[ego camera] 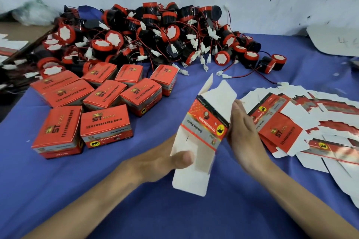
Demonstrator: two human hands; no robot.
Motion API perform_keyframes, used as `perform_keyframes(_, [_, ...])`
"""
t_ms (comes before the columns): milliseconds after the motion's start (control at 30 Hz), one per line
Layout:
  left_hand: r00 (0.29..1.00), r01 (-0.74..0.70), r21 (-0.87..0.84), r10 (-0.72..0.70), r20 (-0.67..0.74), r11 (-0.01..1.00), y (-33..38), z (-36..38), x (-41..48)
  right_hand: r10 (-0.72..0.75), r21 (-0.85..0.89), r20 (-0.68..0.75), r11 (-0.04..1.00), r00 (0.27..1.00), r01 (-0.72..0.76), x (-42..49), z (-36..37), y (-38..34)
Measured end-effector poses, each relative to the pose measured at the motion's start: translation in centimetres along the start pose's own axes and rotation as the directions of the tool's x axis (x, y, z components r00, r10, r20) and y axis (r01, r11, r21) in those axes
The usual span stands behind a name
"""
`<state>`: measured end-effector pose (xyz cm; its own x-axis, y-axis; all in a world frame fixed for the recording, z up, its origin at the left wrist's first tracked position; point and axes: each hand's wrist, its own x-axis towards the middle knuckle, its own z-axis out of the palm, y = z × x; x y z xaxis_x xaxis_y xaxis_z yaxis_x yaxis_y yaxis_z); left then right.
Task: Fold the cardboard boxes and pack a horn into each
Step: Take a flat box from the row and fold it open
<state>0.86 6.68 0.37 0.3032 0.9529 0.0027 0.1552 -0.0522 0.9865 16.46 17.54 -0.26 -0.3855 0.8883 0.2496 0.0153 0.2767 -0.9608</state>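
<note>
The left hand [161, 163] pinches the lower white flap of the half-opened box [206, 122], thumb on top. The right hand [242, 132] presses flat, fingers straight, against its right side. The box is held tilted above the blue cloth [136, 209], between closed boxes [104, 95] on the left and flat blanks [291, 122] on the right. Loose horns [155, 35] are heaped behind.

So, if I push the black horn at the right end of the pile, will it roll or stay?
Probably it rolls a little: the horn looks like a short cylinder lying on its side on the blue cloth. The red wire trailing beside it would likely drag and stop it, perhaps snagging neighbours.
</note>
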Motion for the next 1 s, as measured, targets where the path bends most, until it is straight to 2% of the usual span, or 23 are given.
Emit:
perform_keyframes(33, [0.999, -0.004, 0.041, 0.006, -0.045, 0.999, -0.4, -0.2, 0.0, -0.025, -0.045, -0.017, 0.999, 1.000, 0.024, -0.1, 0.0, -0.2])
perform_keyframes(67, [0.994, 0.058, 0.048, -0.054, -0.095, 0.997, -0.3, -0.4, -0.5, -0.046, -0.079, -0.036, 0.996, 0.998, 0.043, 0.0, -0.2, -0.3])
perform_keyframes(100, [0.991, 0.092, -0.016, -0.093, -0.092, 0.996, 0.0, -0.6, -0.5, -0.052, -0.093, -0.040, 0.994, 0.998, 0.048, 0.1, -0.3, -0.4])
perform_keyframes(167, [0.999, -0.039, -0.200, 0.037, -0.013, 0.979, 1.5, -0.4, 0.5, -0.018, -0.135, -0.045, 0.991, 0.999, 0.012, 0.1, -0.4, -0.5])
perform_keyframes(200, [0.996, -0.093, -0.274, 0.088, -0.031, 0.957, 2.2, 0.3, 1.3, -0.020, -0.156, -0.044, 0.988, 0.999, 0.013, 0.0, -0.4, -0.6])
perform_keyframes(233, [0.985, -0.161, -0.295, 0.134, -0.110, 0.942, 2.7, 0.6, 1.5, -0.022, -0.161, -0.025, 0.987, 0.999, 0.017, -0.2, -0.2, -0.6])
perform_keyframes(267, [0.984, -0.139, -0.304, 0.097, -0.149, 0.943, 2.9, 1.0, 2.0, -0.017, -0.148, 0.008, 0.989, 1.000, 0.018, -0.5, 0.0, -0.7])
perform_keyframes(333, [0.928, -0.161, -0.242, 0.063, -0.368, 0.957, 1.4, 1.8, 2.9, 0.032, -0.049, 0.101, 0.998, 0.994, -0.027, -0.9, 0.0, -0.8])
perform_keyframes(433, [0.886, -0.149, -0.258, 0.013, -0.463, 0.954, 0.1, 1.6, 2.7, 0.027, 0.104, 0.198, 0.993, 0.980, -0.048, -1.2, -0.3, -1.2])
perform_keyframes(533, [0.847, -0.220, -0.232, 0.068, -0.527, 0.947, 0.0, 1.4, 2.8, -0.057, 0.141, 0.182, 0.989, 0.982, 0.032, -1.3, 0.3, -1.2])
perform_keyframes(633, [0.777, -0.314, -0.186, 0.140, -0.614, 0.931, -0.2, 1.7, 3.0, -0.091, 0.221, 0.087, 0.973, 0.992, 0.070, -1.5, 1.1, -1.0])
perform_keyframes(767, [0.725, -0.351, -0.133, 0.179, -0.665, 0.927, -0.2, 2.0, 3.1, -0.180, 0.161, 0.040, 0.972, 0.983, 0.171, -2.1, 1.4, -1.0])
perform_keyframes(867, [0.739, -0.332, -0.141, 0.164, -0.653, 0.933, -0.2, 2.0, 3.1, -0.166, 0.176, 0.047, 0.972, 0.985, 0.155, -2.1, 1.6, -0.6])
perform_keyframes(1000, [0.717, -0.301, -0.059, 0.185, -0.672, 0.952, -0.3, 2.1, 3.2, -0.163, 0.156, 0.027, 0.975, 0.986, 0.157, -1.9, 1.7, -0.4])
